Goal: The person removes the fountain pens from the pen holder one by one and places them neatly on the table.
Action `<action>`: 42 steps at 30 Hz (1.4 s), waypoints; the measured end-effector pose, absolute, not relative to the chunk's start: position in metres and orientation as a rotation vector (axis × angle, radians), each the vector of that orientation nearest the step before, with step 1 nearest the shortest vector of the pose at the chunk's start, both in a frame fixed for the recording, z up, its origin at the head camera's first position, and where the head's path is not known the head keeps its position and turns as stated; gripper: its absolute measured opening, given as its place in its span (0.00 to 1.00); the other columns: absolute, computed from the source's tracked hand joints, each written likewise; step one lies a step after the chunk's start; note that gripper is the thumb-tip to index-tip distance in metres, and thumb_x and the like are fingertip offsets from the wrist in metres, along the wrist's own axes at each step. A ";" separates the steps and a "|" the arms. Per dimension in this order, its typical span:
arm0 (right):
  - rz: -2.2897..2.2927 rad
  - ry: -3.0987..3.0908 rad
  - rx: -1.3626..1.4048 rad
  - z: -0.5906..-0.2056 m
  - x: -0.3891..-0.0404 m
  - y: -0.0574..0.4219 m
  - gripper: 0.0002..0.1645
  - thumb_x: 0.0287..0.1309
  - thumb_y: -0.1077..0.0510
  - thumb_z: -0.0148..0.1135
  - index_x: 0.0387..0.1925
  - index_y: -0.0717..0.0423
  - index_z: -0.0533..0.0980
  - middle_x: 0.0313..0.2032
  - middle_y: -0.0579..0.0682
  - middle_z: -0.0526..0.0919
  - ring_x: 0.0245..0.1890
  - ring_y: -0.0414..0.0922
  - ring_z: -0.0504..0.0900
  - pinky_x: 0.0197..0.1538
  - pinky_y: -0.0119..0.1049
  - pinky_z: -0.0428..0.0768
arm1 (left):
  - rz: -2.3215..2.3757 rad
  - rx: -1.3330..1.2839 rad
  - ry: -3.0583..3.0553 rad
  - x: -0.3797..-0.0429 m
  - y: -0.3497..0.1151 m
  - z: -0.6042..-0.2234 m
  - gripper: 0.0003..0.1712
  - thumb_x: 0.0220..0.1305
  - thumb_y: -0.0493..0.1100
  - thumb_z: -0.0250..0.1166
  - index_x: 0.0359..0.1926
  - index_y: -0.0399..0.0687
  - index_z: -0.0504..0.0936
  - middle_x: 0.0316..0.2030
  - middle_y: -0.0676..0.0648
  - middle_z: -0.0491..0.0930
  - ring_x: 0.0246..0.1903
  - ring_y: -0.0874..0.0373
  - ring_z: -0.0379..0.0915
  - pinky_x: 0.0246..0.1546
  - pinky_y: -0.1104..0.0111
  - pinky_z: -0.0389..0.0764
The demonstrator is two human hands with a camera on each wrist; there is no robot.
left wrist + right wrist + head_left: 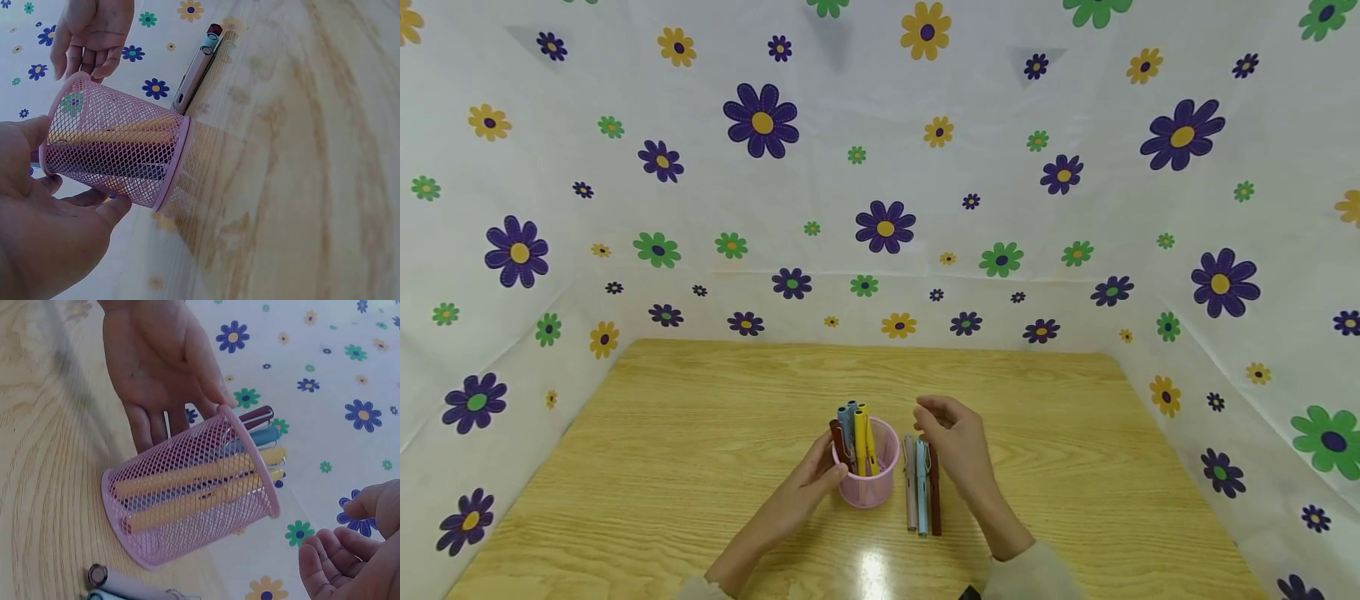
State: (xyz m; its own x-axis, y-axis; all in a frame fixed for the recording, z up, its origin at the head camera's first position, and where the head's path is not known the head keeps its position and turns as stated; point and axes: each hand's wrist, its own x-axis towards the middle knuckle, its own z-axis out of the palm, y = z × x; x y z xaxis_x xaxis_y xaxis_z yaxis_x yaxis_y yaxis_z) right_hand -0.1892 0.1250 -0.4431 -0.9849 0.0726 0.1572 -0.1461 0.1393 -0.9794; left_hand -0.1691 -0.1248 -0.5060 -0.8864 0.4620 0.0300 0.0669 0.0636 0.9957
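A pink mesh pen cup [867, 493] stands upright on the table, with several capped pens leaning to its left side: yellow pens [861, 442], blue pens and a dark red pen [839, 440]. My left hand [808, 483] holds the cup from the left, thumb at the rim and fingers along the mesh wall [187, 481]. Right of the cup three pens lie side by side: a greyish-pink pen [911, 492], a light blue pen [922, 496] and a dark red pen [935, 500]. Over their far ends hovers my right hand [961, 442], fingers loosely bent, holding nothing.
The wooden table [715, 400] extends around the cup and pens. A white sheet [820, 192] printed with purple, green and yellow flowers rises behind it and along both sides. A small black object [970, 593] shows at the bottom edge, near the right sleeve.
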 end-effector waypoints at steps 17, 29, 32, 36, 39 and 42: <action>1.888 -2.281 0.204 -0.442 -0.192 0.097 0.12 0.67 0.61 0.68 0.49 0.63 0.85 0.44 0.56 0.88 0.40 0.46 0.85 0.45 0.31 0.85 | 1.901 0.550 2.021 -0.170 -0.125 -0.505 0.41 0.84 0.46 0.50 0.83 0.46 0.38 0.79 0.31 0.47 0.78 0.38 0.44 0.75 0.47 0.54; 1.746 -2.311 0.342 -0.450 -0.190 0.080 0.12 0.66 0.62 0.69 0.48 0.64 0.84 0.40 0.53 0.88 0.38 0.46 0.84 0.43 0.33 0.84 | 1.895 0.558 2.006 -0.170 -0.125 -0.504 0.41 0.84 0.46 0.50 0.83 0.45 0.36 0.80 0.31 0.44 0.78 0.37 0.42 0.75 0.46 0.53; 1.685 -2.336 0.359 -0.452 -0.188 0.077 0.13 0.65 0.61 0.70 0.48 0.63 0.84 0.40 0.50 0.87 0.39 0.45 0.83 0.43 0.32 0.84 | 1.898 0.555 2.001 -0.170 -0.125 -0.504 0.41 0.84 0.46 0.50 0.83 0.45 0.36 0.80 0.31 0.44 0.78 0.37 0.42 0.75 0.46 0.52; 1.622 -2.347 0.374 -0.455 -0.186 0.072 0.13 0.64 0.61 0.71 0.49 0.62 0.84 0.41 0.50 0.87 0.41 0.45 0.83 0.45 0.35 0.85 | 1.902 0.559 1.991 -0.170 -0.126 -0.505 0.41 0.84 0.46 0.50 0.83 0.46 0.36 0.79 0.31 0.44 0.78 0.38 0.42 0.75 0.46 0.52; 1.556 -2.346 0.387 -0.457 -0.187 0.069 0.14 0.62 0.61 0.73 0.48 0.63 0.84 0.42 0.51 0.87 0.41 0.46 0.84 0.45 0.38 0.86 | 1.898 0.558 1.995 -0.170 -0.126 -0.505 0.41 0.84 0.46 0.50 0.83 0.46 0.37 0.79 0.31 0.43 0.78 0.38 0.41 0.75 0.46 0.52; 1.505 -2.342 0.398 -0.458 -0.188 0.066 0.13 0.61 0.61 0.74 0.46 0.63 0.84 0.41 0.52 0.87 0.40 0.47 0.84 0.44 0.39 0.86 | 1.895 0.563 2.001 -0.171 -0.126 -0.505 0.41 0.84 0.46 0.50 0.83 0.46 0.37 0.79 0.31 0.43 0.78 0.38 0.41 0.75 0.46 0.52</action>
State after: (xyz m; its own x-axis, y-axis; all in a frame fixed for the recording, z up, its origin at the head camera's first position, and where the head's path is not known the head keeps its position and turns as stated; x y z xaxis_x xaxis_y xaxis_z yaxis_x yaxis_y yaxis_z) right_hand -0.1877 0.0658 -0.4581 -0.9071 -0.0562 0.4171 -0.4027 0.4037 -0.8215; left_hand -0.1706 -0.1257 -0.5046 -0.8685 0.4946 0.0325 0.0596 0.0391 0.9975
